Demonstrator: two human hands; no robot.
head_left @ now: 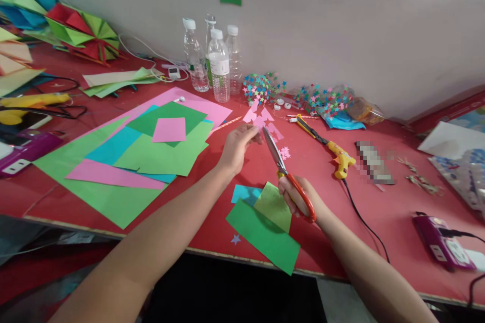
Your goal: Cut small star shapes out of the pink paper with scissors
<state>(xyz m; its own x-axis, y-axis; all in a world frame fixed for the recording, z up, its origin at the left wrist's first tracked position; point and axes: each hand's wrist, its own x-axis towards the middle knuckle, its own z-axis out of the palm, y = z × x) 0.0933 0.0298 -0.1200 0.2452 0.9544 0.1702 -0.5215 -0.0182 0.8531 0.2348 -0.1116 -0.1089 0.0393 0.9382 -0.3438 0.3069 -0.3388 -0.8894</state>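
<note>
My right hand grips a pair of scissors by the orange-red handles, blades pointing away and up to the left. The blades look nearly closed. Just left of their tips, my left hand is pinched, with a small pale pink piece of paper at its fingertips. Behind the fingertips lie pink paper scraps. Small pink paper stars are heaped beside the blades. Below the hands are a dark green sheet, a light green piece and a blue piece.
Coloured sheets spread on the left of the red table. Several plastic bottles stand at the wall near bags of paper stars. A yellow glue gun and its cord lie right, with a purple power strip beyond.
</note>
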